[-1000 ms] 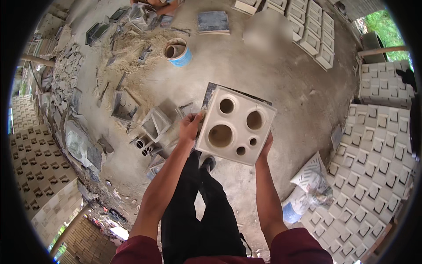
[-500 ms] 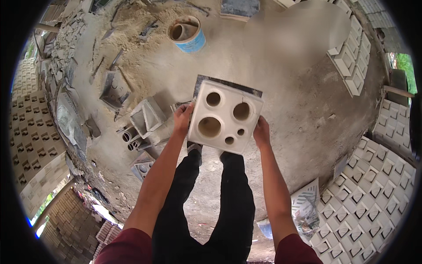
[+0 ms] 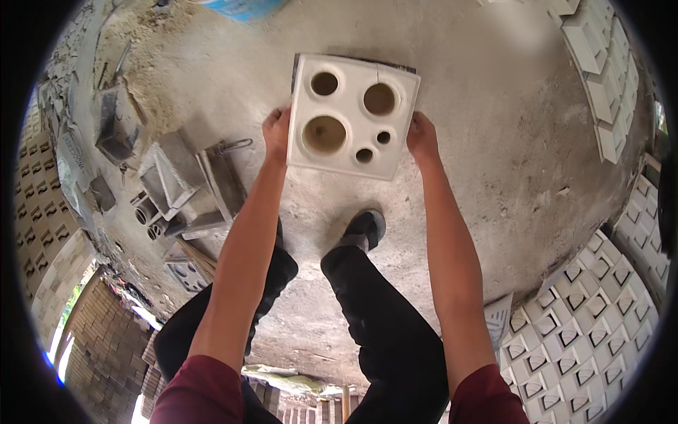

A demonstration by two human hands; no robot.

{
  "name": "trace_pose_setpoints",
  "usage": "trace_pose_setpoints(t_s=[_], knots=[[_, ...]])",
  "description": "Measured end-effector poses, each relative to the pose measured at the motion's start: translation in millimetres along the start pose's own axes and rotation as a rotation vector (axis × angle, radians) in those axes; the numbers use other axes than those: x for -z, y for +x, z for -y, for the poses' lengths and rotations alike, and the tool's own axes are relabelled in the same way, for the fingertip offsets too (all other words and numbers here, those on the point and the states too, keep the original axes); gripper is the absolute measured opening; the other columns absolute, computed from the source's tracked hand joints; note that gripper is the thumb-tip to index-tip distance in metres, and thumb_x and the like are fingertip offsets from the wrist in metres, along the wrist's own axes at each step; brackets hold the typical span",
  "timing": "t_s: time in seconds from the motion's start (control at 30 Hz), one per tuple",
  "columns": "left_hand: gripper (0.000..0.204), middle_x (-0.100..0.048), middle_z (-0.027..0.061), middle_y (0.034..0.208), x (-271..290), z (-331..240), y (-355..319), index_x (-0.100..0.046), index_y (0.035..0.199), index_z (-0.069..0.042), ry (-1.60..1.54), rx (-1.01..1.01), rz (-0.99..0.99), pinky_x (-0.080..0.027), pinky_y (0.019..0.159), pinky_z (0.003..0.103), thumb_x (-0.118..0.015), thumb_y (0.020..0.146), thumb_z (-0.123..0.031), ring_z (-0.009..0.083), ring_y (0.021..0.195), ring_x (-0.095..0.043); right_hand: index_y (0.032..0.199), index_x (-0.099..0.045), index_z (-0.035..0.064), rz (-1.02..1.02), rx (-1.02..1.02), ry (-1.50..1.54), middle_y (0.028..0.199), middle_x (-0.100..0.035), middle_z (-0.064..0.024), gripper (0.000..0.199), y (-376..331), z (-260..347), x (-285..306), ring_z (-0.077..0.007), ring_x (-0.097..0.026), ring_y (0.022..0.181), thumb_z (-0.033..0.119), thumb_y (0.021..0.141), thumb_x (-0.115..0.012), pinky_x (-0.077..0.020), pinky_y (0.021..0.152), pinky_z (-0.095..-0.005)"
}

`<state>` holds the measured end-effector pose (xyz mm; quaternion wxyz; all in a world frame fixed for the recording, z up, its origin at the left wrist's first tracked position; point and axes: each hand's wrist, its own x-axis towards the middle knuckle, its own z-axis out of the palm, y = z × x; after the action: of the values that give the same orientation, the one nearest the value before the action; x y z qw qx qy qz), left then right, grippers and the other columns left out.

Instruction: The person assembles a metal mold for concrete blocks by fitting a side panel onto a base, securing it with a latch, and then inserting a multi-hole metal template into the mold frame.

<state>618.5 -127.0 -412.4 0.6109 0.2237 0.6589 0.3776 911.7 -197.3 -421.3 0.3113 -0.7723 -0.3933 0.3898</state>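
A square, pale concrete block with several round holes of different sizes is held out in front of me, above the ground. A thin crack runs in from its far edge near one large hole. Under it shows the edge of a dark flat plate. My left hand grips the left side and my right hand the right side. Both hands are closed, with most fingertips hidden beneath. Whether they grip the block itself or the plate below, I cannot tell.
Box-shaped moulds, short pipes and a metal frame lie at the left. A blue bucket is at the far edge. Pale blocks stand in rows at far right and near right. My sandalled foot is below.
The block, held in both hands, is now higher in the picture. My legs are bent and wider apart. The view has shifted, leaving the bucket mostly out of sight.
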Motion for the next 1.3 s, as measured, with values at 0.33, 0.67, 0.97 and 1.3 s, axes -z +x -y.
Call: trace_pose_setpoints(t_s=[0.33,0.67,0.97,1.3], knots=[[0.031,-0.066,0.007,0.077,-29.0,5.4,15.0,-0.066,0.097,0.006,0.287,-0.118,0.05,-0.047,0.06,0.025,-0.065,0.088,-0.023,0.0091,0.066,-0.057,0.101,-0.064,-0.0032,-0.017,-0.074,-0.028,0.09,-0.067,-0.0237,0.03,16.0,-16.9,17.9,-0.0321,-0.066,0.088,0.024,0.092,-0.055,-0.0498,0.078,-0.0374],[0.031,-0.07,0.018,0.079,-51.0,-11.1,34.6,-0.074,0.092,-0.004,0.81,-0.15,-0.035,-0.052,0.07,0.034,-0.067,0.081,-0.032,0.0246,0.073,-0.068,0.091,-0.072,0.0015,0.034,-0.144,-0.273,0.079,-0.068,-0.0219,0.028,49.0,-10.0,50.8,-0.0355,-0.068,0.08,0.025,0.087,-0.059,-0.0517,0.074,-0.0413],[0.031,-0.072,0.0137,0.085,-17.4,-57.0,18.0,-0.074,0.097,-0.007,1.004,-0.404,-0.074,-0.052,0.073,0.033,-0.068,0.084,-0.036,0.0213,0.078,-0.069,0.09,-0.07,-0.006,-0.057,-0.283,0.112,0.075,-0.071,-0.0124,0.028,52.2,61.9,75.3,-0.0189,-0.069,0.065,0.021,0.089,-0.06,-0.054,0.068,-0.0302],[0.024,-0.072,0.0098,0.093,9.9,-89.8,-96.5,-0.07,0.099,-0.005,0.743,-0.422,-0.039,-0.052,0.076,0.033,-0.063,0.089,-0.025,0.0195,0.084,-0.068,0.1,-0.067,-0.0016,-0.225,-0.009,0.002,0.092,-0.07,-0.0169,0.024,-68.0,142.1,71.4,-0.0251,-0.068,0.088,0.018,0.088,-0.061,-0.0514,0.078,-0.0329]])
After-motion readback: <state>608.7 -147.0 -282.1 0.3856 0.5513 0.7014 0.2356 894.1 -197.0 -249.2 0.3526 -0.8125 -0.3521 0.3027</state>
